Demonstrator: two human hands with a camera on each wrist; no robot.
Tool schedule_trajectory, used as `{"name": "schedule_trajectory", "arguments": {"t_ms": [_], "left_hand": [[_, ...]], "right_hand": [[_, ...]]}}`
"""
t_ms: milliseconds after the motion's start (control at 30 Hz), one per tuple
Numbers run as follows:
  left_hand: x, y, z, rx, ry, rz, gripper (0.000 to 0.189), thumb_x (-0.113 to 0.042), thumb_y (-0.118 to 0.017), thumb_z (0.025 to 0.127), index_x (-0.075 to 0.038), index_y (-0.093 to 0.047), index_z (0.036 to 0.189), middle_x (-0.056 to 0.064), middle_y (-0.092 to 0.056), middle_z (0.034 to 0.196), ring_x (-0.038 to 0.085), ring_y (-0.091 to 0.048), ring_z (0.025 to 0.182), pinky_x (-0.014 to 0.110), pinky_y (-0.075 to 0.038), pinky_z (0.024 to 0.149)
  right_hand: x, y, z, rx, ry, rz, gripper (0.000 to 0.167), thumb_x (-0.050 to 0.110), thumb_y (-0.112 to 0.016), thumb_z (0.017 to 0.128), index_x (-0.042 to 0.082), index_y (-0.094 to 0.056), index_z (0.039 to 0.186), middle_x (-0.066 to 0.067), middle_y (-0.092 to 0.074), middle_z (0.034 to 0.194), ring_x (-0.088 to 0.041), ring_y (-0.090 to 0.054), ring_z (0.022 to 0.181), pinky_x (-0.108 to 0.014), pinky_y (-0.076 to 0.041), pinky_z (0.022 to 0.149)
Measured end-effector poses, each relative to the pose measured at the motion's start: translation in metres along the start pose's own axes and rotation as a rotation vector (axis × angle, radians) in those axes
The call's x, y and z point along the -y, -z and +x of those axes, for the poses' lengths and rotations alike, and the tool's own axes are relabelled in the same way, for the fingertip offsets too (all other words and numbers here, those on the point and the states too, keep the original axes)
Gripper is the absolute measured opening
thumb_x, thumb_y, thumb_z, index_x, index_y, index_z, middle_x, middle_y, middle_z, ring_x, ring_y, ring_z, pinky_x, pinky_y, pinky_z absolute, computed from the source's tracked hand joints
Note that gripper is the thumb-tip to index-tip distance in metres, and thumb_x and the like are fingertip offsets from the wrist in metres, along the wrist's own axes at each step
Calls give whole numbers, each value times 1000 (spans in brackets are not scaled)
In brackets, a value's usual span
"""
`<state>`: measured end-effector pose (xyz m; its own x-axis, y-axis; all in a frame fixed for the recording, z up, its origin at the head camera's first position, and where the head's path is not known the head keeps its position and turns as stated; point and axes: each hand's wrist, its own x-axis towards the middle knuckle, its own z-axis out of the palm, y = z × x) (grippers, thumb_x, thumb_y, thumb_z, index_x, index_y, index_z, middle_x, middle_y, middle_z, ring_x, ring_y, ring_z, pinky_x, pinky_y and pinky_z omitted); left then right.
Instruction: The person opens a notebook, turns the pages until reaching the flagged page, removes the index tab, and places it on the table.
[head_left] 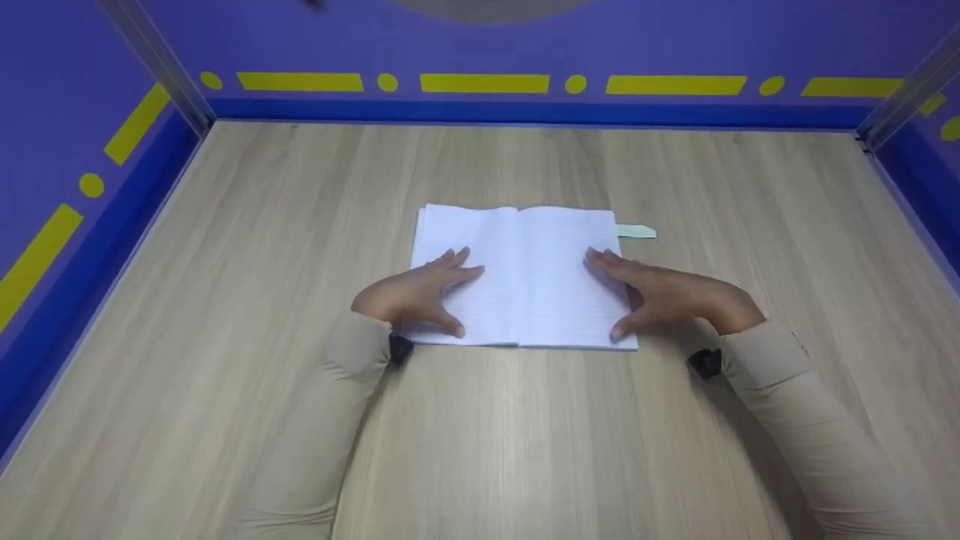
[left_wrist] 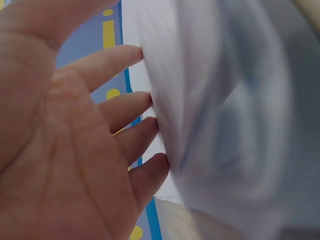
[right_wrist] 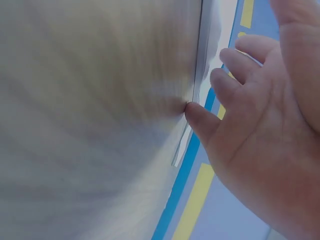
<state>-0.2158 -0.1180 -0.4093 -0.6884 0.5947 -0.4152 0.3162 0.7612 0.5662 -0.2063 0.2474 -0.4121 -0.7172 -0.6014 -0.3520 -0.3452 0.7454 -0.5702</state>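
An open notebook (head_left: pixel 555 277) with lined white pages lies flat on the wooden table, its spine running away from the person. On its left page rest the spread fingertips of my left hand (head_left: pixel 420 294); in the left wrist view those fingers touch the paper (left_wrist: pixel 165 60), which is blurred close to the camera. My right hand (head_left: pixel 664 294) spans the right page's outer edge with thumb and fingers spread. In the right wrist view its little finger touches down beside the notebook's edge. A pale green tab (head_left: pixel 636 231) sticks out from the notebook's right side.
Wooden tabletop (head_left: pixel 525 442) surrounds the notebook. Behind it stands a purple and blue panel (head_left: pixel 480 112) with yellow marks, and similar panels line the left and right sides. Dark wrist cameras (head_left: pixel 706 364) sit under both beige sleeves.
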Motion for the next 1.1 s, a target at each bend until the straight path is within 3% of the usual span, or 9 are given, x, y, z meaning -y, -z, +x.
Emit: {"name": "schedule_trajectory", "arguments": {"t_ms": [333,700,1100], "left_hand": [[0,-1,-1,2,8,-21,92,-22,-78,79,-19,-23,153,3,4,163,23,10,150,44,-3,122],[4,1,0,24,-12,-40,96,-21,-80,77,-16,-22,153,5,7,162,26,13,149,46,-1,121],[4,1,-1,20,27,-50,96,-21,-80,77,-21,-21,153,-1,8,162,20,14,149,43,0,121]], "right_hand": [[0,-1,0,61,1,-73,112,43,-80,71,13,-12,155,-9,2,163,-35,4,149,-57,-8,118],[-2,5,0,105,21,-47,114,43,-81,71,12,-11,155,-9,5,163,-36,7,149,-59,-6,117],[-1,6,0,126,30,-23,115,39,-82,71,10,-9,155,-10,8,163,-36,9,148,-60,-3,116]]}}
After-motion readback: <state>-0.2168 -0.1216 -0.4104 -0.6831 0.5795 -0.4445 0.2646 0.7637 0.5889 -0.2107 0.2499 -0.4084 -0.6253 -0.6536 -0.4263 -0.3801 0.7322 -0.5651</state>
